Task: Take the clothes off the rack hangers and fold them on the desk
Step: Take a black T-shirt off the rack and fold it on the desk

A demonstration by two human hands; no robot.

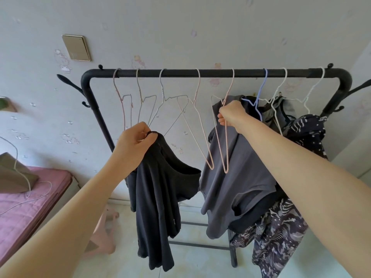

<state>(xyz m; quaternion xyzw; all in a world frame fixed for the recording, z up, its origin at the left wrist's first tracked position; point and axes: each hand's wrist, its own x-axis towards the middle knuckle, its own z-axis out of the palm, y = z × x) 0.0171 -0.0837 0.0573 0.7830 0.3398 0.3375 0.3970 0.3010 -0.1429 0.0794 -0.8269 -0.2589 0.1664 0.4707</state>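
gripping limp black top (160,189), left hand (134,141); right hand (230,113) pinching thin pink wire hanger (226,149)

You see soft, even daylight, a pale wall (180,27) evenly lit, faint shadows only, no glare, strong wide-angle bending of the rack (200,73) at its corners, your forearms stretched near the lower edges, slight softness overall

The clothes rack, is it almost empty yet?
Partly. Several bare wire hangers hang on the black metal rack. The left hand holds a black top already off; the right hand grips the pink hanger by the grey shirt. Patterned dark clothes still hang, and no folding shows.
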